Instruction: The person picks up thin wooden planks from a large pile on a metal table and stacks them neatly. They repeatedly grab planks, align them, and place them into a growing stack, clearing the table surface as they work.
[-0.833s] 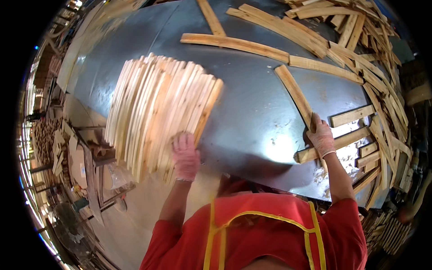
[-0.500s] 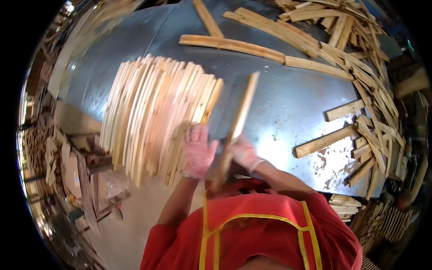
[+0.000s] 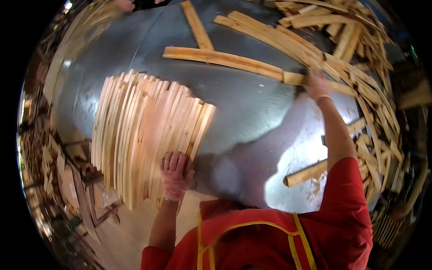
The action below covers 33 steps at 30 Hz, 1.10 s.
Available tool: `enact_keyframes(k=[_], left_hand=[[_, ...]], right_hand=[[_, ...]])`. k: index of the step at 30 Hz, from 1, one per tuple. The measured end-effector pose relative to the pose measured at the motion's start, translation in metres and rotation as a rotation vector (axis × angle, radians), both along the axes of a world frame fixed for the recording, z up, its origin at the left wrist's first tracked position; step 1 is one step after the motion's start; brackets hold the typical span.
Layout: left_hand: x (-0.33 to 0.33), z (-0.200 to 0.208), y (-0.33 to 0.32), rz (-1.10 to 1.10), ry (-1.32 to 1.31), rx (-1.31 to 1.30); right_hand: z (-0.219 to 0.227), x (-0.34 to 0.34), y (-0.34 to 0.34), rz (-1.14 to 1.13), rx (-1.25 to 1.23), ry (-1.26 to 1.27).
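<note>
My left hand point(image 3: 175, 175), in a pale glove, lies over the near right part of a row of wooden strips point(image 3: 144, 130) packed side by side. Its fingers rest on the strips and the thumb sticks out to the right. My right arm stretches far to the right across the table. At its end, my gloved right hand point(image 3: 317, 85) is on a short wooden strip point(image 3: 293, 78), the fingers over its far edge and slightly blurred. That strip lies end to end with a longer wooden strip point(image 3: 225, 59).
The grey metal table point(image 3: 243, 112) carries a heap of loose wood pieces point(image 3: 351, 36) along its right side. Another strip point(image 3: 198, 27) lies at the far middle. A co-worker's hand point(image 3: 125, 5) shows at the far left edge. Wooden racks stand left of the table.
The strip that was upright in my right hand now seems to lie at the right end of the row. My right hand has moved far right; my left stays at the row.
</note>
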<state>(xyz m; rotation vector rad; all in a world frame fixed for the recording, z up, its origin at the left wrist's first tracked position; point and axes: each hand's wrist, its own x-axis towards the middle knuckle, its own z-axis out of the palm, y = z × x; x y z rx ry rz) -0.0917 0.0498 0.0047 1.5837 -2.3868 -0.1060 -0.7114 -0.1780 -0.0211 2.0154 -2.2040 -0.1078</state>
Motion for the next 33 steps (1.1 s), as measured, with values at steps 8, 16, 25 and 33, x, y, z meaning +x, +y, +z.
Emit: enact_keyframes(k=[8,16,25,33], left_hand=[[-0.002,0.003,0.0,0.062,0.006,-0.002],[-0.008,0.024,-0.008,0.064,0.024,0.068],[0.007,-0.004,0.012,0.08,0.026,0.018],[-0.013,0.013,0.023,0.079,-0.01,0.004]], right_hand=[[0.04,-0.001,0.023,0.132,0.543,0.151],[0.079,0.212,-0.067,0.403,0.002,-0.417],[0.071,0.21,0.056,-0.029,0.405,-1.285],[0.041,0.295,0.263,-0.59,0.306,-2.261]])
